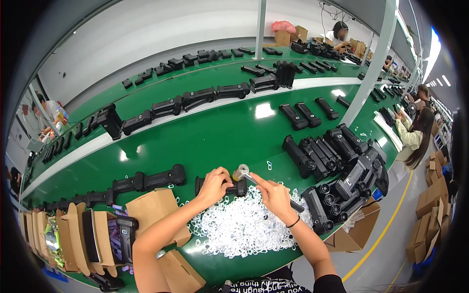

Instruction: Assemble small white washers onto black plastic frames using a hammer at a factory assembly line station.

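Note:
My left hand (215,186) is closed on a black camera battery grip (238,188) lying on the green bench, fingers over its top. In my right hand (274,196) is a small hammer, its index finger stretched along the handle. The pale metal hammer head (241,172) is just above or against the right part of the grip; I cannot tell whether they touch. Its dark handle end (296,206) sticks out below my palm. Right beside both hands spreads a heap of small clear and white plastic pieces (249,224).
At the right is a pile of black grips (337,180). More grips (149,180) lie in a row at the left. Open cardboard boxes (151,210) stand at the near left. Beyond, a white conveyor strip (195,105) carries grips. Other people (415,129) sit farther along the bench.

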`<state>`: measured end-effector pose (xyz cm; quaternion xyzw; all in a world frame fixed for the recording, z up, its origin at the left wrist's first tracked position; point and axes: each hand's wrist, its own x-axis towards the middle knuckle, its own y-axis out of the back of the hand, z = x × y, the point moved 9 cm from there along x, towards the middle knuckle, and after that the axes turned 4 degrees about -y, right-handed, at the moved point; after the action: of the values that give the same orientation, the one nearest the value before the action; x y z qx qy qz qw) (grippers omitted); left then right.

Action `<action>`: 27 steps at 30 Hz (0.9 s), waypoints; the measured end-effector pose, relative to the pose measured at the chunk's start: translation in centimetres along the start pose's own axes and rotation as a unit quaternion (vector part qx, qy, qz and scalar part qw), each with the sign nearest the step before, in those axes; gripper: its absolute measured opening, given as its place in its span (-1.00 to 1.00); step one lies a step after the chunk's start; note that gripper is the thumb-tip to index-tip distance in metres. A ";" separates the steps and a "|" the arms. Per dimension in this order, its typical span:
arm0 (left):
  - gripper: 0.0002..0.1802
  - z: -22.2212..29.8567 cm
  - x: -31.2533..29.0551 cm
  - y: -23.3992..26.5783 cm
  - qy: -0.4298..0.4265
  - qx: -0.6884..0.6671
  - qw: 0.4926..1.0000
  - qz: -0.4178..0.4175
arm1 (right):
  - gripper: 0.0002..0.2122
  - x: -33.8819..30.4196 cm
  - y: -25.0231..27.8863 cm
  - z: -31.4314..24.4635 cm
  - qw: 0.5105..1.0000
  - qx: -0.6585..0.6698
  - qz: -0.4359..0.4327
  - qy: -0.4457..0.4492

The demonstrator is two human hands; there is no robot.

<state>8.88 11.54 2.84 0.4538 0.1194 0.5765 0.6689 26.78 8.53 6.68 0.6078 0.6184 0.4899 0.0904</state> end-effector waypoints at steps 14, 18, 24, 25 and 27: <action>-0.32 -3.3 -0.5 3.0 -0.025 0.089 0.990 -0.108 | -0.61 -1.1 -0.6 2.9 0.995 -0.013 -0.049 -0.081; -0.35 -8.4 2.8 3.8 0.104 0.126 0.971 -0.176 | -0.60 -1.4 -0.6 3.1 0.994 -0.040 -0.064 -0.075; -0.39 6.5 14.7 -4.3 -0.207 0.066 0.972 -0.091 | -0.45 -2.2 -2.3 3.0 0.991 -0.088 -0.089 -0.037; -0.35 7.9 15.7 -7.2 -0.236 0.092 0.963 -0.095 | -0.45 -2.3 -2.6 2.9 0.991 -0.090 -0.088 -0.034; -0.31 9.4 16.7 -12.6 -0.274 0.141 0.943 -0.125 | -0.44 -2.2 -3.3 3.0 0.993 -0.071 -0.084 -0.035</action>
<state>28.78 22.82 4.81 0.6653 0.0669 0.3190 0.6717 27.25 8.88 1.81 0.5628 0.6271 0.5017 0.1956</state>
